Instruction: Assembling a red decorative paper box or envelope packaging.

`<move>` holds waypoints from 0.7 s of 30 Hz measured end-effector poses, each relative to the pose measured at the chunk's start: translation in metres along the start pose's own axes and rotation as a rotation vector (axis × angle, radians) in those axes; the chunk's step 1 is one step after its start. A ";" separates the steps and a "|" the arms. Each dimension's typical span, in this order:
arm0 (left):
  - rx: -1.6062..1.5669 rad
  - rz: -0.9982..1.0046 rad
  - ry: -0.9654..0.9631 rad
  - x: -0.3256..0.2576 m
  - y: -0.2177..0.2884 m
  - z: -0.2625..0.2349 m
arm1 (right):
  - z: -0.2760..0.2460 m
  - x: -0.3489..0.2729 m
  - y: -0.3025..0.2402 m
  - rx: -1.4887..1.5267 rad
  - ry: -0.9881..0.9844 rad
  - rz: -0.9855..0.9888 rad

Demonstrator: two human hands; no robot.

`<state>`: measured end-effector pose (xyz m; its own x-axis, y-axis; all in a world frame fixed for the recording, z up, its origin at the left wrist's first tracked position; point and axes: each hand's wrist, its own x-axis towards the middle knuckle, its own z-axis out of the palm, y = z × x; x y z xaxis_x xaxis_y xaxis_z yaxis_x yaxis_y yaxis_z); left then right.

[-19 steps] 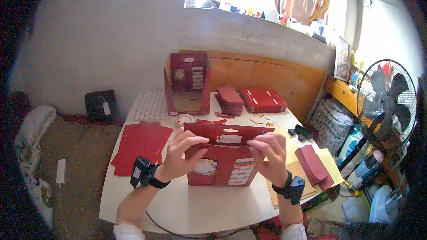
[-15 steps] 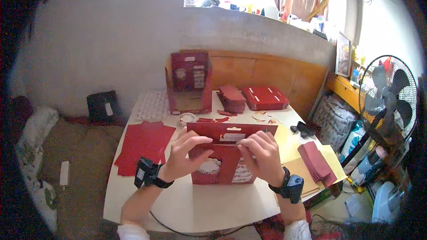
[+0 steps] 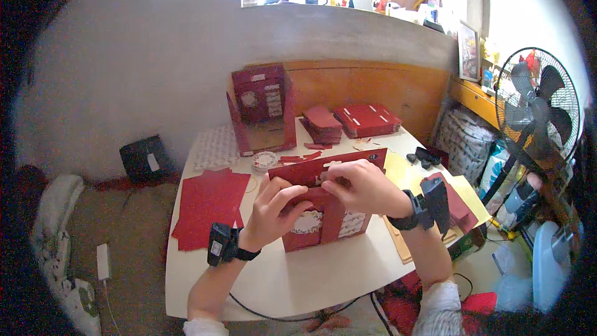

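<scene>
**Two hands at work on a red card box**

A person's left hand (image 3: 277, 211) and right hand (image 3: 364, 188) both grip a partly folded red cardboard box (image 3: 326, 211) standing near the middle of a white table (image 3: 311, 280). The left hand's fingers curl over the box's left front panel; the right hand is closed on the raised upper flap, pinching its top edge. The box's front shows pale decorative labels. Each wrist carries a black strap-mounted device.

To the left of the box, a stack of flat red card sheets (image 3: 208, 202) lies on the table. Behind it, near the far edge, an open upright red box (image 3: 264, 109) stands against a wooden panel, with a small round tape roll (image 3: 265, 160) just in front of it. Two piles of folded red pieces (image 3: 351, 121) rest further right. Pale yellow boards (image 3: 410, 177) lie under the right forearm. A standing fan (image 3: 538, 109) is off to the right, beside the table.
</scene>
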<state>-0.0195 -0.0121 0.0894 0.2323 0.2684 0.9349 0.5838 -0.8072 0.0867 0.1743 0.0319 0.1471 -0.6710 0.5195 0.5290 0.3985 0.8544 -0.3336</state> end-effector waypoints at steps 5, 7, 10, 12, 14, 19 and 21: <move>0.024 -0.034 -0.010 -0.004 0.003 -0.002 | -0.005 0.004 -0.010 -0.029 -0.103 0.070; 0.034 -0.039 -0.016 -0.002 0.006 -0.002 | -0.006 0.005 -0.014 -0.090 -0.141 0.098; 0.039 -0.063 -0.019 0.001 0.009 -0.001 | -0.009 0.004 -0.011 -0.134 -0.164 0.052; 0.032 -0.081 -0.018 0.002 0.009 -0.001 | -0.005 0.002 -0.007 -0.075 -0.083 -0.010; 0.041 -0.092 -0.034 0.001 0.007 0.000 | -0.001 -0.001 -0.003 -0.018 -0.002 -0.075; 0.098 -0.057 -0.024 -0.001 0.005 -0.001 | 0.003 -0.012 0.000 -0.131 0.190 -0.469; 0.118 -0.044 -0.011 -0.002 0.003 -0.002 | 0.008 -0.018 0.003 -0.179 0.228 -0.439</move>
<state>-0.0193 -0.0159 0.0885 0.2127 0.3082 0.9272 0.6806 -0.7276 0.0858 0.1830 0.0247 0.1307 -0.6537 0.0842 0.7520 0.2243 0.9707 0.0863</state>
